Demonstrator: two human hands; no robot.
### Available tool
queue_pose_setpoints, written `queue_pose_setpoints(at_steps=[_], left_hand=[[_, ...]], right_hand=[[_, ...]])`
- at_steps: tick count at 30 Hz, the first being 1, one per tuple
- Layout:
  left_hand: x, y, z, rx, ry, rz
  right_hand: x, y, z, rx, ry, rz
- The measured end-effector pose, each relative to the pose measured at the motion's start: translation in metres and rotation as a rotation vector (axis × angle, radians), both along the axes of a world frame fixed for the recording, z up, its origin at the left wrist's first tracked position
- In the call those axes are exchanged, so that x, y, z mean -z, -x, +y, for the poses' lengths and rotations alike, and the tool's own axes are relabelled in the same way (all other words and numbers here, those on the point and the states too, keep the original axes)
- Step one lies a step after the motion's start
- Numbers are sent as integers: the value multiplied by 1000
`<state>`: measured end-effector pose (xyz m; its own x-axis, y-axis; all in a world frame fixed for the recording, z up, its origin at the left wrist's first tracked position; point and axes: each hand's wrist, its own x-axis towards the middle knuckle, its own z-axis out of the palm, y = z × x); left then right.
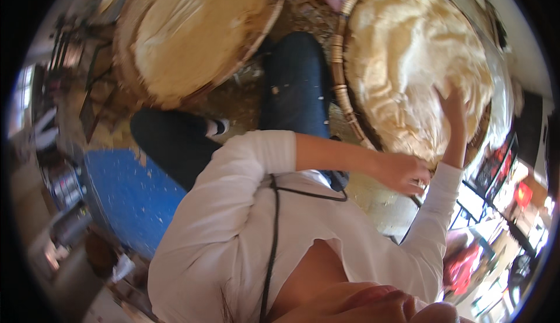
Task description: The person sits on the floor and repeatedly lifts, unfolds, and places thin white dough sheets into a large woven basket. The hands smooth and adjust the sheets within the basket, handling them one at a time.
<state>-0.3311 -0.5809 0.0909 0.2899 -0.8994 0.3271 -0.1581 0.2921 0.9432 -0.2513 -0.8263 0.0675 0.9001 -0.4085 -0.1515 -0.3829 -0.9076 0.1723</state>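
Observation:
A round basket (337,60) with a bound, cane-like rim stands at my right. Crumpled, cream-coloured soft material (385,38) fills it; what it is made of I cannot tell. My right hand (455,97) reaches into this material at the near right side, thumb apart, fingertips blurred and partly lost against it. Beside the basket's near edge is my left hand (404,174), its forearm crossing my body and its fingers curled. A small pale bit shows at those fingers, but whether they hold it is unclear.
A second round container (127,56) with flatter cream material (201,47) stands ahead to the left. My knees (297,73) are between the two. A scuffed blue panel (131,196) lies at left. Scraps (306,3) litter the floor; clear plastic sheeting (503,91) edges the right basket.

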Motion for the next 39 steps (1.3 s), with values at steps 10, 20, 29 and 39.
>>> queue_pose_setpoints(at_steps=[10, 20, 29, 39], left_hand=[[-54, -45, 112, 96, 178, 912], [-29, -117, 279, -205, -126, 93], [142, -262, 416, -1031, -765, -246], [168, -286, 398, -914, -811, -255]], right_hand=[[20, -258, 56, -80, -371, -667], [52, -228, 342, -604, -713, -730], [79, -214, 443, -1135, -310, -156], [83, -205, 445, -962, -452, -213]])
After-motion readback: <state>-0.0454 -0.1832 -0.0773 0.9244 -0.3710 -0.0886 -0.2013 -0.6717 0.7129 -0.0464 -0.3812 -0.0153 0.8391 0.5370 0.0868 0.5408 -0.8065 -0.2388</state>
